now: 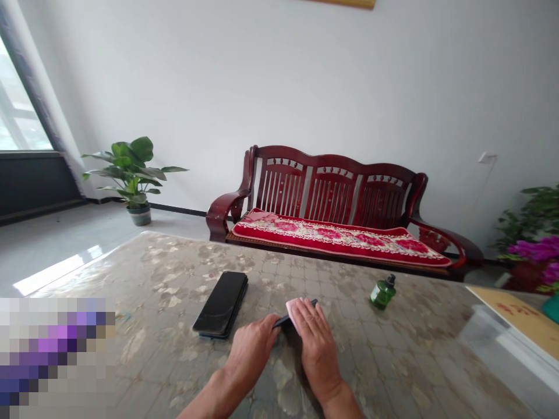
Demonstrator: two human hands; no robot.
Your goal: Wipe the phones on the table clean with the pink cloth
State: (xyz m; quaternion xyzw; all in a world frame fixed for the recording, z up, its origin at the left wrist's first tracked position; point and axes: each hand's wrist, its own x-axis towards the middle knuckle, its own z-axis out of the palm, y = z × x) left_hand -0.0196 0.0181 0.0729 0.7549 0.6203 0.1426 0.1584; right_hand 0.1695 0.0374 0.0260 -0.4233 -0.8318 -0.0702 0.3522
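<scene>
My left hand (250, 350) grips the near-left end of a thin black flat object (283, 321), seen almost edge-on above the table; it looks like a phone, but most of it is hidden. Under the fingers of my right hand (318, 344) is a pale pink cloth (292, 308), pressed against that object. The right fingers lie close together over the cloth. Left of my hands, a black phone (222, 302) lies face up on top of another flat dark item, its screen reflecting light. To the right stands a small green bottle (382, 294) with a black pump top.
A patterned, clear-covered table (174, 361) spans the foreground. At its right edge lies a tan printed box or folder (510, 311). Behind are a dark red wooden bench (332, 192) with a red floral cushion, a potted plant (137, 169) and purple flowers (535, 249).
</scene>
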